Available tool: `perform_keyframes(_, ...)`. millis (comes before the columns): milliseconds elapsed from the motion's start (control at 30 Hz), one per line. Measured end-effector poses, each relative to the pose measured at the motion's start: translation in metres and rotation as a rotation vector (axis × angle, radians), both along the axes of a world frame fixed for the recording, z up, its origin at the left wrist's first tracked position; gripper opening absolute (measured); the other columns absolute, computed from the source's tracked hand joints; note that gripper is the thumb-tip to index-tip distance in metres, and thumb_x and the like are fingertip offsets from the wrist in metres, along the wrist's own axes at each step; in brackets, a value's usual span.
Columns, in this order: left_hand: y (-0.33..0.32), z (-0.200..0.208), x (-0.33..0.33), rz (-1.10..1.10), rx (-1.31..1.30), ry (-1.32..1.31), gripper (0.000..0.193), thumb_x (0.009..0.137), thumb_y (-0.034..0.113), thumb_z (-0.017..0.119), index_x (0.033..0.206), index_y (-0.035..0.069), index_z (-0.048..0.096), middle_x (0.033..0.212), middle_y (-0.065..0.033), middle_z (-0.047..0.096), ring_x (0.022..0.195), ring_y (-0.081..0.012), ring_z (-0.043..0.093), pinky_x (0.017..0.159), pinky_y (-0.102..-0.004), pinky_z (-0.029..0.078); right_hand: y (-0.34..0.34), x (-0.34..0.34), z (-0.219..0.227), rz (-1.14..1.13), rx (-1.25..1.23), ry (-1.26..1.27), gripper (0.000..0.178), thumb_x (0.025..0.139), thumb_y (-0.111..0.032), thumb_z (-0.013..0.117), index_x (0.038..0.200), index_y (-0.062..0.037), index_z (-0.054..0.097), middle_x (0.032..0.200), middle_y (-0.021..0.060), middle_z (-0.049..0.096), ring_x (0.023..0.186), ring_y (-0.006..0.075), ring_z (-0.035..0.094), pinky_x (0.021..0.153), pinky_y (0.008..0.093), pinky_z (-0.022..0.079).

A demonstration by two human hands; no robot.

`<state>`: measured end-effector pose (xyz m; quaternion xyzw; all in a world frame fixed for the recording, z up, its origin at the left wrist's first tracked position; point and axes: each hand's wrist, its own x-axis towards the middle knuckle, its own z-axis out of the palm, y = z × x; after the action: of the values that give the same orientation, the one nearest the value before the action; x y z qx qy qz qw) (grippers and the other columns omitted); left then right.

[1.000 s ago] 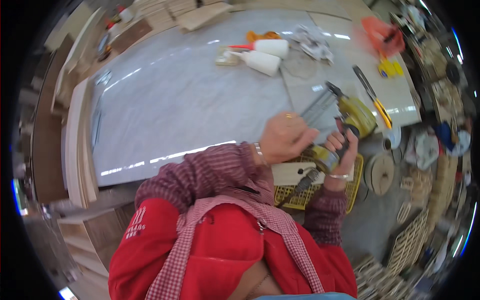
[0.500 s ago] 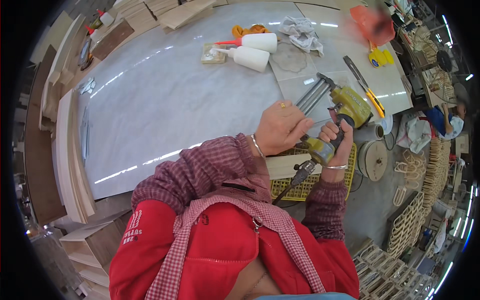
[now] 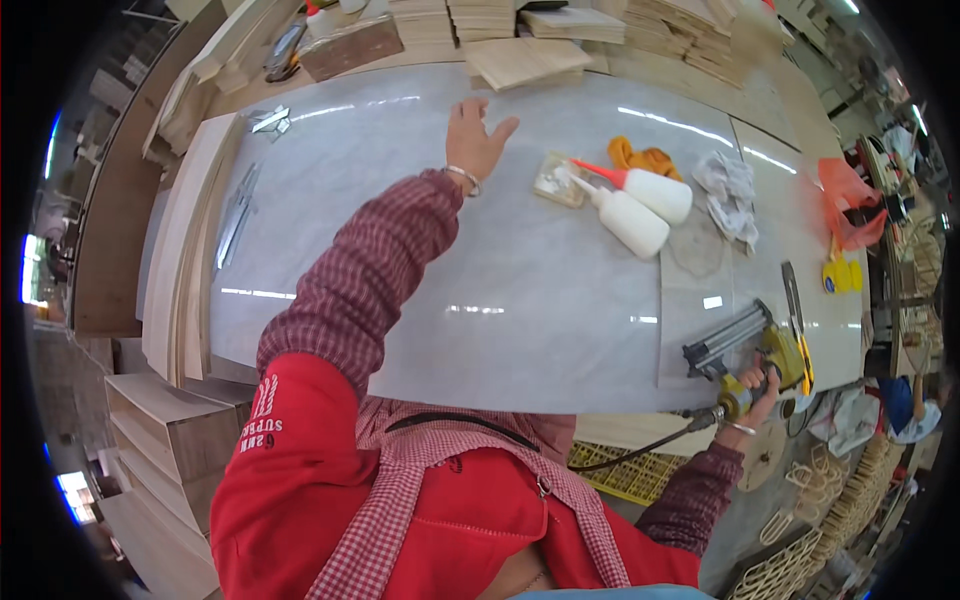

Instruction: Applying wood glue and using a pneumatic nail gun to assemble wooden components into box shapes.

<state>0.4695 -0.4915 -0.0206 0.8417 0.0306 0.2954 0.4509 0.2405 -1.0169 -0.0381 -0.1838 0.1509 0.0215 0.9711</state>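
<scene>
Head view, all places given relative to the grey worktop:

Left hand: stretched out over the far part of the worktop, fingers spread wide, holding nothing; a bracelet sits at the wrist. Whether the palm touches the surface cannot be told.

Nearest to left hand: a flat wooden board at the far edge of the worktop, just beyond the fingertips and apart from them.

Right hand: at the near right edge of the worktop, fingers wrapped around the handle of the nail gun.

Nail gun: yellow body with a dark metal magazine, lying on the near right part of the worktop; the magazine points toward the middle of the surface.

Air hose: dark, runs from the base of the nail gun along the near edge, across the person's front.

Glue bottles: two white bottles with red nozzles, lying on their sides on the right of the worktop, nozzles toward the middle.

Small tray: just beside the nozzles, on the surface.

Orange cloth: behind the bottles.

White rag: right of the bottles.

Wooden panels: stacked along the left edge.
</scene>
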Motion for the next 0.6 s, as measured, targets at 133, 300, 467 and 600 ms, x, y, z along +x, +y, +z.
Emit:
perform_keyframes(133,0.025,-0.015,0.058,0.331,0.406,-0.064,0.046,0.075,0.036,0.068,0.101,0.001,0.052,0.097,-0.0117,0.051,0.085,-0.0237,0.053,0.076,-0.0340,0.045,0.006,0.005,0.006,-0.070,-0.008,0.005,0.027,0.088,-0.021,0.050,0.107,-0.0019,0.055,0.067,-0.0038,0.043,0.056,0.0066,0.041,0.053,0.0198,0.037)
perform_keyframes(300,0.039,-0.019,0.100,0.309,0.409,-0.019,0.047,0.075,0.037,0.067,0.100,-0.001,0.055,0.094,-0.0132,0.054,0.082,-0.0257,0.055,0.075,-0.0348,0.045,0.012,0.012,0.009,-0.157,-0.189,0.123,0.027,0.087,-0.022,0.051,0.106,-0.0041,0.056,0.067,-0.0021,0.048,0.056,0.0072,0.045,0.052,0.0205,0.041)
perform_keyframes(467,0.060,-0.012,0.109,0.120,0.061,0.172,0.045,0.076,0.037,0.065,0.095,-0.003,0.058,0.087,-0.0142,0.058,0.075,-0.0272,0.056,0.072,-0.0341,0.046,0.008,0.012,0.007,-0.243,-0.628,0.301,0.027,0.086,-0.024,0.053,0.106,-0.0057,0.056,0.066,0.0003,0.053,0.056,0.0087,0.050,0.051,0.0219,0.043)
perform_keyframes(600,0.068,-0.018,0.115,0.123,0.109,0.166,0.041,0.076,0.036,0.065,0.090,-0.003,0.061,0.082,-0.0141,0.060,0.071,-0.0274,0.056,0.070,-0.0338,0.046,0.018,0.019,0.018,-0.274,-0.893,0.435,0.029,0.085,-0.026,0.055,0.103,-0.0033,0.057,0.066,0.0018,0.055,0.055,0.0123,0.052,0.051,0.0235,0.044)
